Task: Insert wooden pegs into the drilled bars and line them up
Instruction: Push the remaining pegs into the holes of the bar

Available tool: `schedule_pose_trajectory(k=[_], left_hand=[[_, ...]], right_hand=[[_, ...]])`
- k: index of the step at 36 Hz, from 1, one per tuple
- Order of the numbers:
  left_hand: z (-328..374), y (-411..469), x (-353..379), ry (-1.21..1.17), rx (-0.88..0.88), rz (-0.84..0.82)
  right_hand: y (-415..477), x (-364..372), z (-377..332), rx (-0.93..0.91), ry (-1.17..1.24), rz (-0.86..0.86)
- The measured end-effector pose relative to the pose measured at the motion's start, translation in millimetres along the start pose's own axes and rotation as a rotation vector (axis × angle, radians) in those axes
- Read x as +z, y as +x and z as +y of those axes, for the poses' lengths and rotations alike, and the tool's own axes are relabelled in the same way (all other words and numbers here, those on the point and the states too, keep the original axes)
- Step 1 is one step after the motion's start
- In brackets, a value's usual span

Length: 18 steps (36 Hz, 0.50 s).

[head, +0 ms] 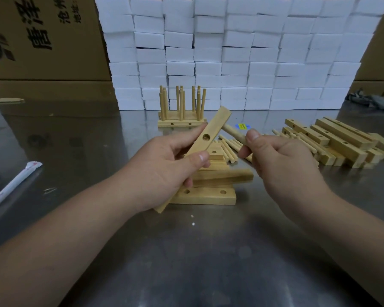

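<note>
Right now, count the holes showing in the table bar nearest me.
2. Left hole beside the left hand; right hole near the right end of the bar. The hand and the held bar cover its left end, so more may be hidden.

White foam blocks stacked between cardboard boxes.

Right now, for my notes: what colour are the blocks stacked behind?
Stacked blocks are white; head view.

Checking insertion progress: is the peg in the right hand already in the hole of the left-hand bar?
No, the peg pinched by the right hand lies outside the bar in the left hand, whose hole shows empty.
</note>
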<state>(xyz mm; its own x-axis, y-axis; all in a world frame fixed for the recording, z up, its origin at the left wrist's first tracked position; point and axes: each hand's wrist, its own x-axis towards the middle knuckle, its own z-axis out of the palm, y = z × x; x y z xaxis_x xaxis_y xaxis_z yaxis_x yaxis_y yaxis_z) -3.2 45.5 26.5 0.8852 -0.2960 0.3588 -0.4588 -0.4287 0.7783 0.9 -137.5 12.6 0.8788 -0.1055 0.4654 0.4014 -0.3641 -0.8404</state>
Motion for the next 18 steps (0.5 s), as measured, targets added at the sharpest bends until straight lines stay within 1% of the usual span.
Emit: schedule_pose_trajectory(k=[3, 5, 8, 11, 13, 14, 15, 16, 18], left_hand=[[0, 0, -2, 0.080, -0.007, -0.051], [0, 0, -2, 0.155, -0.021, -0.053], [-3, 1, -1, 0.140, -0.034, 0.040], [-5, 2, 2, 0.107, -0.044, 0.115], [-6, 3, 3, 0.083, -0.047, 0.177], [-8, 4, 2, 0.053, -0.060, 0.211], [-7, 5, 1, 0.024, -0.084, 0.248], [-9, 6, 0, 0.001, -0.104, 0.276], [-9, 8, -3, -0.070, -0.155, 0.313]], right_hand=[[2, 1, 0, 0.008, 0.032, 0.017], [4, 2, 0, 0.027, 0.079, 0.034], [7, 0, 3, 0.050, 0.151, 0.045], [11, -5, 5, 0.034, 0.174, 0.050], [17, -12, 5, 0.037, 0.172, 0.102], [21, -16, 6, 0.041, 0.141, 0.140], [25, -21, 9, 0.029, 0.054, 0.177], [29, -26, 13, 0.004, -0.093, 0.195], [36, -33, 26, -0.011, -0.456, 0.134]])
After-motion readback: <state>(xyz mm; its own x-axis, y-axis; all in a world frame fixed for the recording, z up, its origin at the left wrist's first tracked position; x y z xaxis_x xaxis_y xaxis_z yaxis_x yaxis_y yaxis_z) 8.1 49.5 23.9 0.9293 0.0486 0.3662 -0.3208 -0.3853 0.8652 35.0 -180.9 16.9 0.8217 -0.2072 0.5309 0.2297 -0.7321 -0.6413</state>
